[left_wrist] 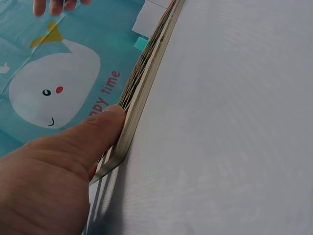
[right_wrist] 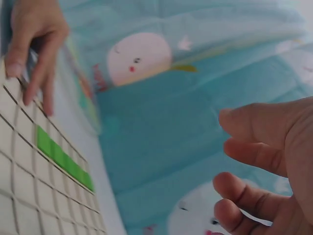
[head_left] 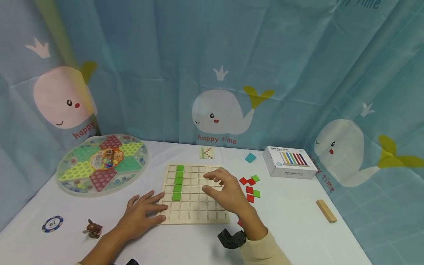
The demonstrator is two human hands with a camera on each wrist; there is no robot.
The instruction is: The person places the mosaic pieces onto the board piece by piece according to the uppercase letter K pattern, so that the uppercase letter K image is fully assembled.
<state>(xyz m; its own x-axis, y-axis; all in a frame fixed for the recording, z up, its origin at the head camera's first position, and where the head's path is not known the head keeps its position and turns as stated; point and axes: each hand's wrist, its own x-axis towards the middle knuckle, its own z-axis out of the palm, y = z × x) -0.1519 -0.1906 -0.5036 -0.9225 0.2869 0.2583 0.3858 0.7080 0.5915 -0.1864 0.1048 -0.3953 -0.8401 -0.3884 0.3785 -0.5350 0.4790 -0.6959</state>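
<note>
A wooden grid board (head_left: 198, 206) lies on the white table. Several green square tiles (head_left: 179, 180) form a column near its left side, running down from the top edge. My left hand (head_left: 140, 215) rests at the board's lower left edge with fingers spread; in the left wrist view its thumb (left_wrist: 105, 127) touches the rim. Above the right part of the board hovers my right hand (head_left: 228, 191), thumb and fingers apart, with nothing between them in the right wrist view. Right of the board lie loose red tiles (head_left: 250, 198) and green tiles (head_left: 256, 193).
A round Chinese checkers board (head_left: 74, 152) stands at the back left. Nearer are a poker chip (head_left: 52, 223) and a brown animal figurine (head_left: 94, 229). Behind the grid lie a pattern card (head_left: 207, 153) and a teal piece (head_left: 250, 158). A white box (head_left: 293, 172) and a wooden block (head_left: 326, 211) sit right.
</note>
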